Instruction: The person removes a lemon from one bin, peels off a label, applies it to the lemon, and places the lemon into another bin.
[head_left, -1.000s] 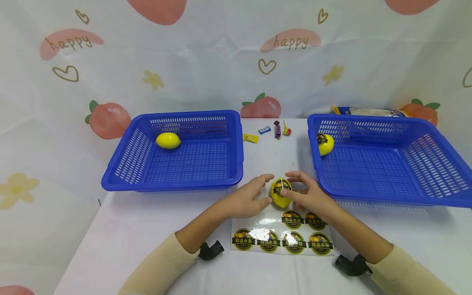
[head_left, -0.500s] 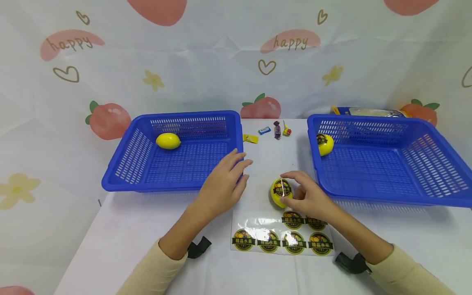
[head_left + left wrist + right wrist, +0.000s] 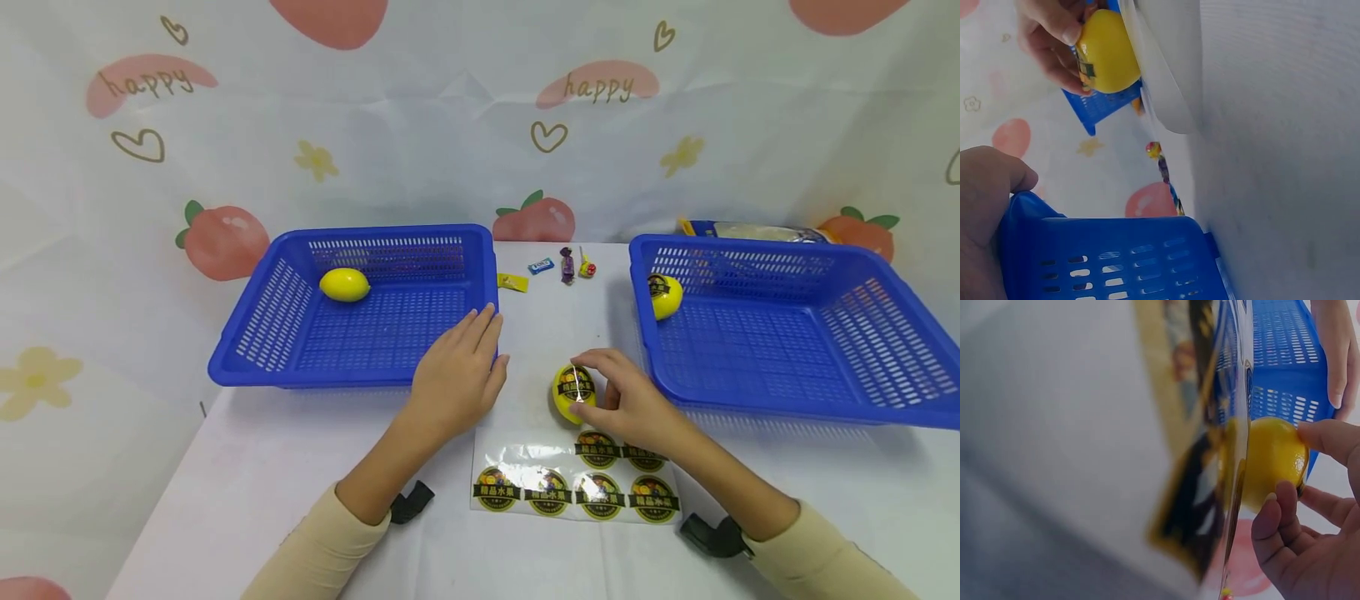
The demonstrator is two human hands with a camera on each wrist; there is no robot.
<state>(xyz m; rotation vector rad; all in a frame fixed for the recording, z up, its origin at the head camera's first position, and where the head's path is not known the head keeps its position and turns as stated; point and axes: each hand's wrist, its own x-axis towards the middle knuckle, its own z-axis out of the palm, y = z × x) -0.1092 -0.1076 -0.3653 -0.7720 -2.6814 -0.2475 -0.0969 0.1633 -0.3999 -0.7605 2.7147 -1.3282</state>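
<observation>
Since a second ago my left hand [image 3: 457, 375] has left the labelled lemon [image 3: 573, 393], fingers flat on the left basket [image 3: 247, 367]; my right hand [image 3: 626, 400] pinches it on the surface, 3 o'clock from the left.

lemon [image 3: 574, 393] between two baskets [image 3: 360, 308], behind sticker sheet [image 3: 573, 487].

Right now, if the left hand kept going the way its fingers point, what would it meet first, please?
Probably the left blue basket: the left hand points up and away over its near right corner, fingertips about at the rim. Depth is unclear.
</observation>
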